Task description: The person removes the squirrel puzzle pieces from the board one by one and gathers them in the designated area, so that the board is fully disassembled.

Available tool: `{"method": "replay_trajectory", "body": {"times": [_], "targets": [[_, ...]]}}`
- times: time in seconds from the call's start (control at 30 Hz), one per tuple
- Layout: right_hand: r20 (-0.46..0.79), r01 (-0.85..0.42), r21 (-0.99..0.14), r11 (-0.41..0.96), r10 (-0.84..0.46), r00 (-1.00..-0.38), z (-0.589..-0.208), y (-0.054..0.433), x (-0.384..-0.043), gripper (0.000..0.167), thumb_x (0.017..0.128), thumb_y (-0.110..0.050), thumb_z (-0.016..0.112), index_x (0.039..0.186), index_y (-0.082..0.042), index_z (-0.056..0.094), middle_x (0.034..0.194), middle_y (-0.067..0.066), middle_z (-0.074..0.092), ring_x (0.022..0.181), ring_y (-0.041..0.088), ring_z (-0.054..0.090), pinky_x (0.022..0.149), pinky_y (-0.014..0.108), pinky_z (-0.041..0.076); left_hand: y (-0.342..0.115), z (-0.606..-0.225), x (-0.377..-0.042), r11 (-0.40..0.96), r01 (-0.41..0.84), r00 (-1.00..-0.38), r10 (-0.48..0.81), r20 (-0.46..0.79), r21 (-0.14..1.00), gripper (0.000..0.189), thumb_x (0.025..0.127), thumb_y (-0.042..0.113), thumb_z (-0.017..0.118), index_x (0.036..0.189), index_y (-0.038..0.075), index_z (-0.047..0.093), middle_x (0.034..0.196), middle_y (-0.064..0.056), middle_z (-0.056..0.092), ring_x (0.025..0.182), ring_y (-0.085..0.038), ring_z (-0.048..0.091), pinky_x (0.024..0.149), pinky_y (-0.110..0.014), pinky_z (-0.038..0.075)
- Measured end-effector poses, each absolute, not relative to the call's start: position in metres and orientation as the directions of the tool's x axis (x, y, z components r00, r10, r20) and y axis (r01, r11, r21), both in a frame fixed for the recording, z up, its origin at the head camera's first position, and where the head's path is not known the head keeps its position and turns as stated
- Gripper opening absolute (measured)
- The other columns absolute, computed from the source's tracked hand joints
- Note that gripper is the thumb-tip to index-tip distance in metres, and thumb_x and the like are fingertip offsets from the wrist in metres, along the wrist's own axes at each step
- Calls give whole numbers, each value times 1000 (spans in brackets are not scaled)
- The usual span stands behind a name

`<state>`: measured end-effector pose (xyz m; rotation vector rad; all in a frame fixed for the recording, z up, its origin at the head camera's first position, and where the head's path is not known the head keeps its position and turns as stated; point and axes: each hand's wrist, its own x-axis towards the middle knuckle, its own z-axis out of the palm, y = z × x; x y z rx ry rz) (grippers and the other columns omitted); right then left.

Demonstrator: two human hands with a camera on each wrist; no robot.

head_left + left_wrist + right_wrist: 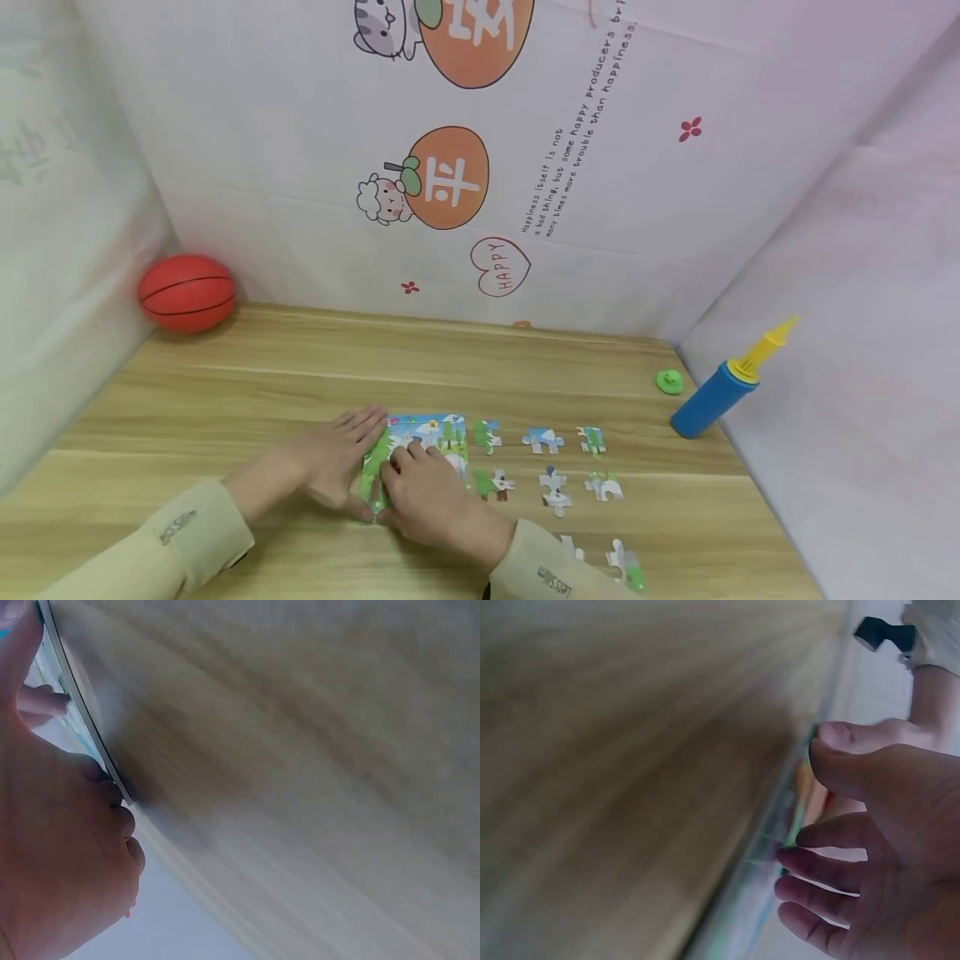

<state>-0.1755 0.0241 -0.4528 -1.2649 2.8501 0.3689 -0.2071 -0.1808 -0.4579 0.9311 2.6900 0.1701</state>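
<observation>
A jigsaw puzzle board (427, 422) with a bright cartoon picture lies flat on the wooden table, partly covered by both hands. Along its left side rests my left hand (336, 461), fingers stretched toward the far corner and thumb at the near corner. In the left wrist view that hand (71, 847) lies against the board's thin edge (91, 729). My right hand (431, 498) is over the near part of the picture, fingers bent down onto it. The right wrist view shows its loosely bent fingers (817, 896) at the board's surface, with the thumb by the near edge.
Right of the board lie several loose puzzle pieces, including a blue-white piece (543, 439) and a green-edged piece (628, 567) near the right sleeve. Farther right are a green round object (670, 382) and a blue-and-yellow hand pump (712, 404). A red ball (187, 293) sits back left.
</observation>
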Motion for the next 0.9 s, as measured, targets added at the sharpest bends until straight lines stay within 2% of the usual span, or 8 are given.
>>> {"method": "replay_trajectory", "body": {"times": [0.1, 0.2, 0.27, 0.37, 0.5, 0.7, 0.8, 0.9], "targets": [[-84, -731, 214, 648, -733, -675, -460, 23, -175, 54, 96, -60, 63, 132, -20, 68, 124, -5, 64, 115, 11, 58, 96, 25, 55, -180, -459, -207, 780, 593, -746, 626, -228, 201, 134, 74, 82, 70, 161, -8, 24, 173, -27, 17, 162, -42, 19, 134, -57, 20], [-59, -734, 159, 661, -735, -675, -464, 23, -175, 39, 95, -57, 67, 116, -25, 71, 113, -6, 62, 103, 9, 54, 88, 21, 53, -180, -459, -208, 776, 596, -742, 631, -228, 206, 137, 71, 83, 72, 161, -8, 23, 173, -27, 16, 162, -43, 19, 134, -58, 20], [-46, -727, 108, 679, -727, -685, -465, 22, -177, 32, 92, -55, 72, 106, -25, 69, 108, -6, 62, 101, 9, 54, 88, 21, 54, -181, -458, -208, 772, 601, -737, 636, -228, 208, 138, 70, 82, 73, 161, -8, 23, 173, -27, 16, 162, -43, 19, 133, -59, 20], [-47, -705, 47, 708, -703, -709, -466, 21, -180, 39, 89, -53, 77, 106, -21, 65, 112, -2, 63, 107, 13, 58, 96, 25, 57, -181, -459, -209, 771, 600, -735, 636, -233, 213, 138, 70, 82, 74, 161, -8, 22, 173, -27, 16, 163, -42, 18, 133, -59, 20], [-24, -701, 12, 713, -700, -713, -465, 22, -182, 46, 86, -52, 80, 106, -18, 58, 113, -1, 64, 108, 14, 60, 103, 28, 57, -180, -458, -210, 777, 589, -737, 629, -249, 220, 139, 69, 81, 76, 162, -7, 21, 174, -26, 14, 163, -42, 17, 134, -59, 18], [72, -733, 31, 680, -732, -677, -463, 23, -178, 40, 89, -47, 79, 107, -18, 59, 113, -2, 67, 101, 11, 63, 95, 24, 58, -179, -456, -211, 784, 570, -735, 620, -273, 247, 141, 67, 78, 79, 163, -6, 19, 174, -25, 12, 164, -42, 14, 134, -59, 16], [133, -746, 7, 665, -740, -659, -464, 23, -177, 30, 93, -39, 77, 105, -17, 60, 103, -5, 67, 93, 7, 64, 96, 24, 59, -179, -456, -211, 787, 568, -737, 617, -275, 242, 141, 66, 78, 80, 163, -6, 19, 174, -25, 12, 163, -42, 15, 135, -58, 16], [164, -759, -73, 647, -743, -649, -465, 23, -176, 20, 96, -30, 74, 102, -17, 60, 92, -8, 67, 83, 3, 63, 86, 17, 57, -179, -456, -211, 787, 567, -737, 617, -276, 243, 142, 66, 78, 80, 162, -6, 20, 174, -25, 13, 163, -42, 15, 134, -58, 17]]}}
